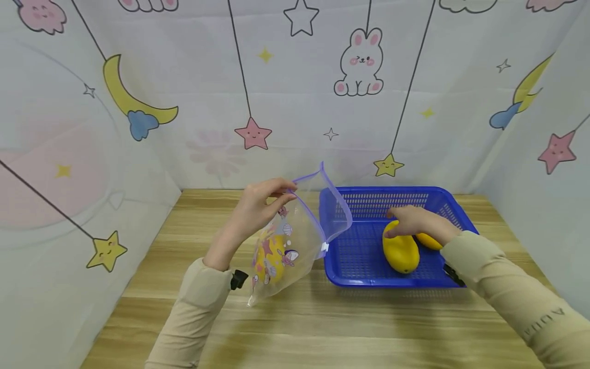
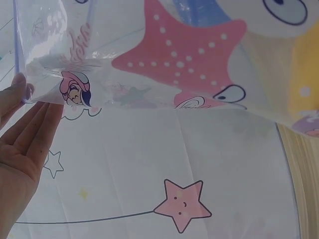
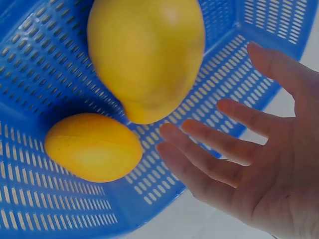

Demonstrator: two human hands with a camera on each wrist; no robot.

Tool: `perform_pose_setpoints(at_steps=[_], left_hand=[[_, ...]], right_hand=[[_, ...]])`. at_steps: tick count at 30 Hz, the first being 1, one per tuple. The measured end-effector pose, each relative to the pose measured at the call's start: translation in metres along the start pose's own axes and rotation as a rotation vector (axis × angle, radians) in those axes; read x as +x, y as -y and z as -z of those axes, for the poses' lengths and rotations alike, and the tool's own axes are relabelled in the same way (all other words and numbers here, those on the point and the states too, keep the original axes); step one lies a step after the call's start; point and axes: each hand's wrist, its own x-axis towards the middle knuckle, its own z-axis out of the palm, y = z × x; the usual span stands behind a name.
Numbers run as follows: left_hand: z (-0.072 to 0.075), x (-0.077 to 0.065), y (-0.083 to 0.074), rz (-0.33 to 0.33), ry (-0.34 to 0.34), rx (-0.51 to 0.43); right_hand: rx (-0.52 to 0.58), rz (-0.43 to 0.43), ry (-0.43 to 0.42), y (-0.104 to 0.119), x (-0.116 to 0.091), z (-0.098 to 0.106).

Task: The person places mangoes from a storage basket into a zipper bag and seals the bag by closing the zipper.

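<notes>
At the left of the basket, my left hand (image 1: 260, 205) pinches the purple-edged rim of a clear slider bag (image 1: 301, 241) printed with starfish and shells. The bag's mouth gapes toward the basket, and something yellow shows low inside through the printed film. In the left wrist view, thumb and fingers (image 2: 37, 129) meet at the bag's edge. My right hand (image 1: 417, 224) reaches into the blue basket (image 1: 352, 283), above a large, smooth yellow fruit (image 1: 400, 251). Seen from the right wrist, its fingers (image 3: 219, 137) are spread beside that fruit, holding nothing. A smaller yellow-orange fruit (image 3: 94, 148) lies beside the large one.
The perforated basket has raised walls and stands on a wood-grain table (image 1: 295, 328), its left wall close to the bag. White cloth (image 1: 295, 92) with cartoon prints hangs behind the table and along both sides.
</notes>
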Motion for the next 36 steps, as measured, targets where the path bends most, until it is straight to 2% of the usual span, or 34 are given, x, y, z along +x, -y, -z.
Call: perform_pose_setpoints(at_steps=[6,21,28,36], left_hand=[[0.000,0.001,-0.001,-0.007,0.007,0.000],[0.000,0.002,-0.003,0.008,0.015,0.000],[0.000,0.001,-0.003,0.013,0.010,0.006],[0.000,0.001,-0.004,0.033,0.016,0.002]], right_hand=[[0.060,-0.110,0.096,-0.004,0.003,-0.003],[0.072,-0.263,0.185,-0.008,0.013,-0.012],[0.110,-0.259,0.235,-0.008,0.015,-0.016],[0.174,-0.222,0.230,-0.008,0.017,-0.022]])
